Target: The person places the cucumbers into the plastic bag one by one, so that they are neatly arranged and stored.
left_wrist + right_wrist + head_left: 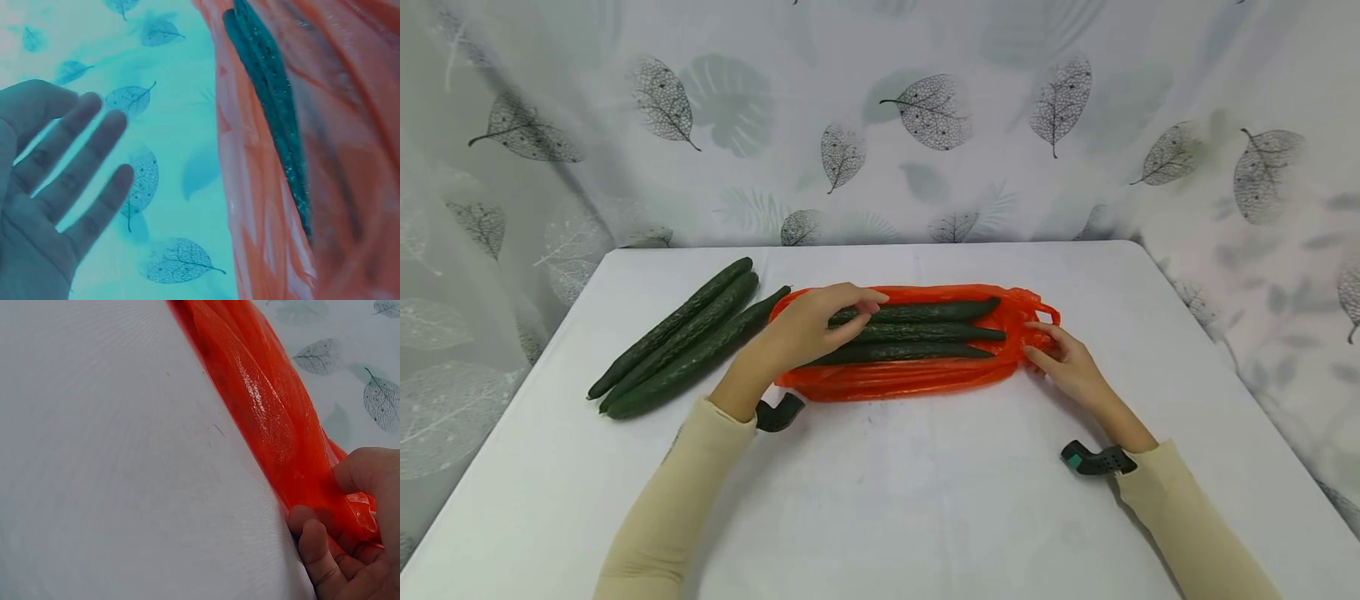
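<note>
An orange-red plastic bag (pixel 880 385) lies lengthwise on the table, its opening spread along the top. Three dark green cucumbers (pixel 917 335) lie side by side inside it. Over the bag's left part hovers my left hand (pixel 805 329), covering the cucumbers' left ends. Its fingers look extended and hold nothing in the left wrist view. At the bag's right end, near a handle loop, my right hand (pixel 1071 371) pinches the gathered plastic between thumb and fingers, as the right wrist view shows. Left of the bag, three more cucumbers (pixel 681 340) lie together diagonally.
The white table (pixel 910 500) has a straight back edge, with a leaf-printed curtain (pixel 887 125) behind it and along both sides. The tip of the nearest loose cucumber meets the bag's upper left corner. A black band with a camera mount (pixel 1097 460) sits on each wrist.
</note>
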Motion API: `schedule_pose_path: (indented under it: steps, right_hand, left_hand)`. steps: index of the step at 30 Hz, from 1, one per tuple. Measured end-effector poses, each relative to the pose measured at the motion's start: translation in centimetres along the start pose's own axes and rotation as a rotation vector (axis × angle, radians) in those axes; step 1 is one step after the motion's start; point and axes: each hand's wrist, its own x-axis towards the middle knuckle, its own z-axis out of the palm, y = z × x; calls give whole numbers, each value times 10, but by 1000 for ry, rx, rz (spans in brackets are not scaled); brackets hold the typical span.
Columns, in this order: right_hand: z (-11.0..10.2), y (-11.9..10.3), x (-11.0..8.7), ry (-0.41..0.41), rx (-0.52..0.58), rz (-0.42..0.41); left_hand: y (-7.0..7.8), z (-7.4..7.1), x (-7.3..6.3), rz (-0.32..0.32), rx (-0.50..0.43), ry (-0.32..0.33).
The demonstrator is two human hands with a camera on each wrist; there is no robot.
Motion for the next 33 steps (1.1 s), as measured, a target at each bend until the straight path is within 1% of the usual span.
schedule_pose_path:
  steps: [1, 4, 7, 10, 13, 16, 18, 19, 21, 24, 25, 26, 30, 33]
  right_hand:
    - [0, 0, 0, -4, -6, -1]
    - [1, 0, -1, -8, -11, 2]
    - [1, -2, -1, -5, -2, 9]
    - [0, -3, -2, -7, 4, 16]
    - [-1, -3, -3, -8, 0, 19]
    - [-2, -2, -4, -4, -4, 17]
    - [-3, -1, -4, -5, -1, 13]
    - [-3, -5, -4, -7, 3, 11]
    - [-2, -5, -4, -10, 5, 6]
    - [-1, -5, -4, -11, -2, 7]
    - [-1, -6, -4, -10, -1, 7]
    - [-1, -2, -3, -9, -6, 7]
    - [-1, -1, -3, 1, -6, 2]
    - [0, -1, -2, 3, -1, -7]
  left_hand:
    - [-1, 0, -3, 34, -3, 26]
    - [-3, -2, -10, 90, -9, 80]
    - [-6, -5, -18, 104, -12, 114]
    - [-9, -10, -27, 95, -32, 139]
    - [-14, -13, -36, 56, -57, 146]
    - [-19, -15, -45, -20, -73, 154]
    - [-23, -17, -50, -67, -82, 179]
    - [-26, -19, -54, -81, -88, 196]
    - [-31, -21, -60, -95, -104, 231]
    - [-40, -24, -69, -105, -104, 258]
    - [-42, -25, -72, -119, -102, 260]
    - [-44, -25, -74, -136, -101, 262]
    - [-50, -27, -84, -221, -88, 279]
    - [-55, -27, -90, -258, -67, 305]
